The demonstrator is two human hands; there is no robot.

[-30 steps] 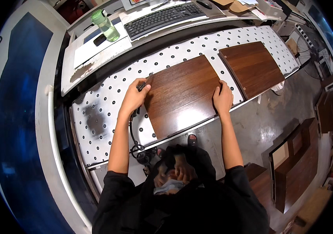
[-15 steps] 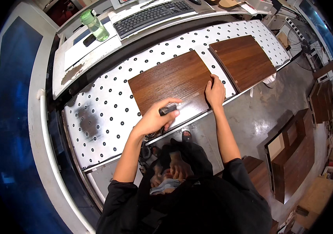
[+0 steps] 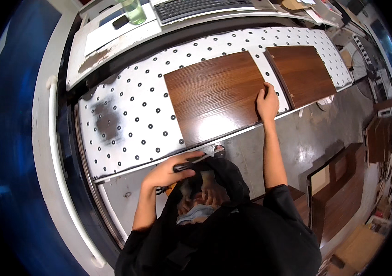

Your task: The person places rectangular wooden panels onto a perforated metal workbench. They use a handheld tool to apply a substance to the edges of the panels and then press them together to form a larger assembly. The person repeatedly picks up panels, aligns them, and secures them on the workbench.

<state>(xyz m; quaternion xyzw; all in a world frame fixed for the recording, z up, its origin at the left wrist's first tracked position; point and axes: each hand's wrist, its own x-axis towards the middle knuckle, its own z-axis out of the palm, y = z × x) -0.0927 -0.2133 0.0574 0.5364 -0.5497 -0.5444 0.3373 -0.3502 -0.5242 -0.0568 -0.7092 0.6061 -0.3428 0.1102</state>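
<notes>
A dark brown wood-grain panel (image 3: 214, 92) lies flat on the white bench top patterned with black dots (image 3: 136, 115). My right hand (image 3: 268, 102) is at the panel's right edge, its fingers curled and touching that edge; nothing else shows in it. Close to my body, off the bench's front edge, my left hand (image 3: 168, 171) is closed around a slim black handheld tool (image 3: 190, 163) with a pale strip along it. Its exact kind cannot be made out. A second brown panel (image 3: 304, 73) with a thick left side lies to the right, apart from the first.
Behind the bench, a shelf carries a keyboard (image 3: 196, 10), a green bottle (image 3: 134, 13) and a black phone (image 3: 120, 22). A white rail (image 3: 54, 152) stands at left. Brown cabinet parts (image 3: 338, 188) rest on the floor at right, near a fan (image 3: 360, 57).
My left hand has drawn back from above the panel toward my body, still gripping the black tool. My right hand stays at the panel's right edge. The whole view has shifted slightly.
</notes>
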